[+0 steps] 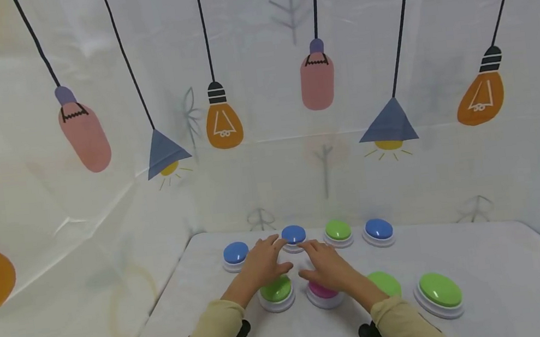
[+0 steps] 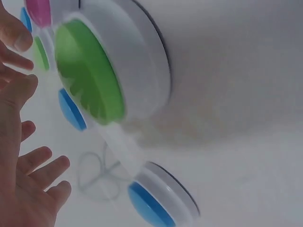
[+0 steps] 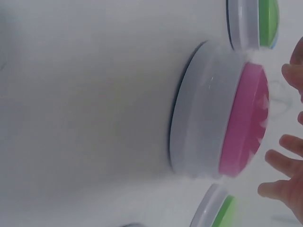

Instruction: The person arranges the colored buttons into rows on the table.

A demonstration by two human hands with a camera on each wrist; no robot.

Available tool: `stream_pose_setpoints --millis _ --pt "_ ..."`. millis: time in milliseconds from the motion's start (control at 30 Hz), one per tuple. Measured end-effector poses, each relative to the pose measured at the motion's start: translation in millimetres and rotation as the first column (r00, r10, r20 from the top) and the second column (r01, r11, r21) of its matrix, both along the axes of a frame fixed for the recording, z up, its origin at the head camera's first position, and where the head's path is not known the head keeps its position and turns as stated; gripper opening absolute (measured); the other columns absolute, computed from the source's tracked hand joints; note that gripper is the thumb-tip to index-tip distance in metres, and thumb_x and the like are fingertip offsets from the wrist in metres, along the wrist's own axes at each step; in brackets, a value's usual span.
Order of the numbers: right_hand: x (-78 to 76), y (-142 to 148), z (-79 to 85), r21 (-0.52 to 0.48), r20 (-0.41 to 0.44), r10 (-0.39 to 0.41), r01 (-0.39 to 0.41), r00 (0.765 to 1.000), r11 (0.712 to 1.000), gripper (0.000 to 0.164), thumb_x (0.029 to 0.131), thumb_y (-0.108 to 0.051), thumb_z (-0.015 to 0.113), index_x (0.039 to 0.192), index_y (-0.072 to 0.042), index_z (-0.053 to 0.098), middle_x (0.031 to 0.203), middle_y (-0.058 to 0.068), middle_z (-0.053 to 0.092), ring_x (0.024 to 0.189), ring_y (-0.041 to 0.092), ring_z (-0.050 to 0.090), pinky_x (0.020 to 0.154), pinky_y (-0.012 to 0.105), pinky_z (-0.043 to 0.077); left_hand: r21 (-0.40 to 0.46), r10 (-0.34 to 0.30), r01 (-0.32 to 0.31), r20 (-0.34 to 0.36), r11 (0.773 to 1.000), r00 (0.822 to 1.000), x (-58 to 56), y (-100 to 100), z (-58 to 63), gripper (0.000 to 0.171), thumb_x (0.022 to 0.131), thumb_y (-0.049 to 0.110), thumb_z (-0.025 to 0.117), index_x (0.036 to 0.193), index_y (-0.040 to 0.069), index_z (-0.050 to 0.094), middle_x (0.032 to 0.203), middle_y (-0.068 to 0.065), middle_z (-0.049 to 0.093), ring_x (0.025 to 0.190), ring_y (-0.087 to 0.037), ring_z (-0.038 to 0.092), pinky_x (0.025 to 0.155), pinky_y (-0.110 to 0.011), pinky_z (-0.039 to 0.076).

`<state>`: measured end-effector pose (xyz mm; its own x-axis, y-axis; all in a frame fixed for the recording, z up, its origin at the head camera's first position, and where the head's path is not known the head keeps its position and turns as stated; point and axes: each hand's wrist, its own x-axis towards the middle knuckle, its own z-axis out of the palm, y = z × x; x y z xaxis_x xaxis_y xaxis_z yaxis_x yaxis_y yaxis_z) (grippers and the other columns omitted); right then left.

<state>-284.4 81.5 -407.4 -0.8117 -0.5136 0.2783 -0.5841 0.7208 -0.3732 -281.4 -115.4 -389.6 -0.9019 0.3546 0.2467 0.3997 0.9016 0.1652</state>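
In the head view my left hand hovers over the front row of round push buttons, fingers spread and holding nothing. Directly below it sits a green button on a white base, partly covered by the hand; the left wrist view shows this green button close up beside the fingers. My right hand is held above a pink button, also with loose, spread fingers and nothing in them. From the right wrist view, the pink button stands apart from the fingertips. Both hands' fingertips point toward each other.
Behind the hands are a left blue button, a middle blue button, a green one and a right blue one. Rightward lie two more green buttons, one partly behind the right wrist, another beyond. A lamp-printed sheet backs the white table.
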Motion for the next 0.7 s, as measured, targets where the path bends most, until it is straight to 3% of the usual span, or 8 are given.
stream_pose_setpoints --millis 100,267,500,700 --pt "-1.2 -9.5 -0.8 -0.012 0.036 0.012 -0.012 0.999 1.000 0.062 0.088 -0.025 0.073 0.140 -0.002 0.048 0.137 0.021 0.051 0.128 0.041 0.049 0.105 0.060 0.041 0.027 0.041 -0.042 0.025 0.999 0.999 -3.2 -12.9 -0.4 0.057 0.088 0.038 0.073 0.136 0.012 0.058 0.145 -0.018 0.050 0.127 -0.051 0.049 0.098 -0.061 0.046" --pt "-4.5 -24.1 -5.5 -0.024 0.063 0.036 -0.034 0.997 0.999 0.064 0.089 -0.026 0.073 0.142 -0.004 0.045 0.140 0.020 0.047 0.127 0.040 0.048 0.096 0.057 0.049 0.055 0.048 -0.048 -0.007 0.997 0.999 -9.1 -35.3 -7.2 0.056 0.086 0.034 0.076 0.132 0.007 0.060 0.140 -0.023 0.053 0.123 -0.048 0.054 0.103 -0.058 0.044" --pt "-8.7 -45.0 -5.9 -0.031 0.077 0.044 -0.041 0.996 0.999 0.064 0.090 -0.027 0.072 0.143 -0.003 0.044 0.140 0.021 0.047 0.130 0.041 0.047 0.100 0.056 0.047 0.049 0.083 -0.080 -0.080 0.996 0.993 -13.5 -58.7 -10.8 0.055 0.083 0.034 0.078 0.127 0.003 0.062 0.133 -0.025 0.058 0.115 -0.044 0.059 0.095 -0.054 0.051" --pt "-14.4 -65.6 -1.6 -0.046 0.084 0.034 -0.030 0.996 0.998 0.063 0.091 -0.027 0.071 0.143 -0.003 0.045 0.140 0.022 0.048 0.132 0.039 0.047 0.105 0.053 0.044 0.053 0.136 -0.133 -0.054 0.990 0.989 -15.7 -71.7 -6.4 0.057 0.084 0.033 0.077 0.130 0.003 0.061 0.137 -0.026 0.054 0.120 -0.047 0.055 0.097 -0.056 0.049"
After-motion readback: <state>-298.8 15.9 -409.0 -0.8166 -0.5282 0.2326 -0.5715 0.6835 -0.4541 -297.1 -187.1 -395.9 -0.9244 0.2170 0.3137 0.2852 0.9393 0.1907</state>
